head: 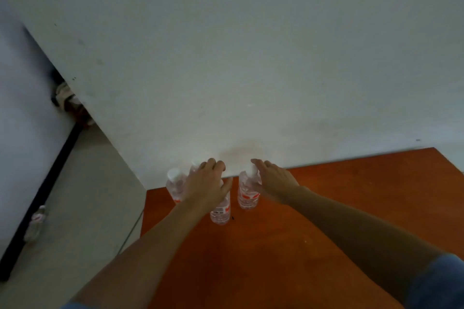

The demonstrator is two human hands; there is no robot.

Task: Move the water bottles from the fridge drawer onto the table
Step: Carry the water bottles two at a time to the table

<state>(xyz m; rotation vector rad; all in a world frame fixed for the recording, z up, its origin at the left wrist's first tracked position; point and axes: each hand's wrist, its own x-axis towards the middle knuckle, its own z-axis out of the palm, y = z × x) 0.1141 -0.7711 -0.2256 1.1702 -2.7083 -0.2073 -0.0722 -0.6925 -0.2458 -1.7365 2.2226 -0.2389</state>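
Several clear water bottles with white caps and red labels stand at the far left corner of the orange-brown table point(313, 208), close to the white wall. My left hand point(206, 185) sits over the top of the nearest bottle point(221, 212), fingers curled around it, hiding its cap. My right hand point(273, 180) rests against the neck of another upright bottle point(247, 195), fingers reaching past its cap. A third bottle point(175, 184) stands free at the left. The cap of one more bottle point(194, 162) peeks out behind my left hand.
The white wall point(251, 57) runs along the table's far edge. On the grey floor at the left, a bottle point(37, 221) lies beside a black baseboard point(50, 183). Dark clutter point(65, 98) sits in the gap behind the wall corner. A thin cable point(130, 231) hangs by the table's left edge.
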